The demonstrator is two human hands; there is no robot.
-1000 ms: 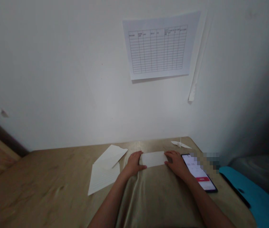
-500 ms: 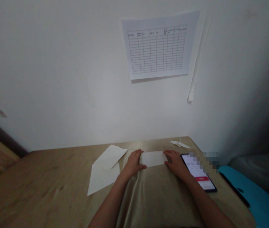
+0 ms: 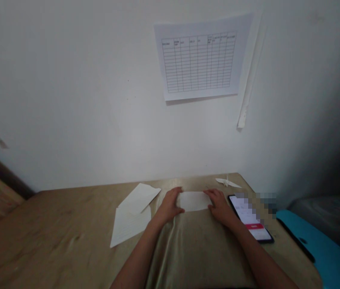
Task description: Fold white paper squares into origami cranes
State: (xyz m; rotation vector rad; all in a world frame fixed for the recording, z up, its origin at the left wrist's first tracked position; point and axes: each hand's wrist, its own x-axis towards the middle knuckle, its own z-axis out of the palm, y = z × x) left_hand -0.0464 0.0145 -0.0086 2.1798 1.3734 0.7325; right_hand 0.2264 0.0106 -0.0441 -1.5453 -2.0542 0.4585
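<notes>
A small white rectangular piece of paper (image 3: 195, 201) lies between my two hands on the brownish covered table. My left hand (image 3: 170, 205) grips its left end, fingertips at the upper corner and thumb at the lower one. At the opposite end my right hand (image 3: 218, 204) holds the paper the same way. Left of my left hand are larger white sheets (image 3: 132, 224), one lying slanted over a lined one. A phone (image 3: 249, 220) with a lit screen rests just right of my right hand.
Torn white paper scraps (image 3: 227, 183) lie near the back right edge of the table (image 3: 67, 224). The wall behind carries a printed table sheet (image 3: 200, 60) and a hanging white strip (image 3: 246, 100). A turquoise object (image 3: 323, 249) stands beyond the right edge.
My right fingers have shifted slightly left along the top edge of the paper. Both hands keep hold of it, and the other things have not moved.
</notes>
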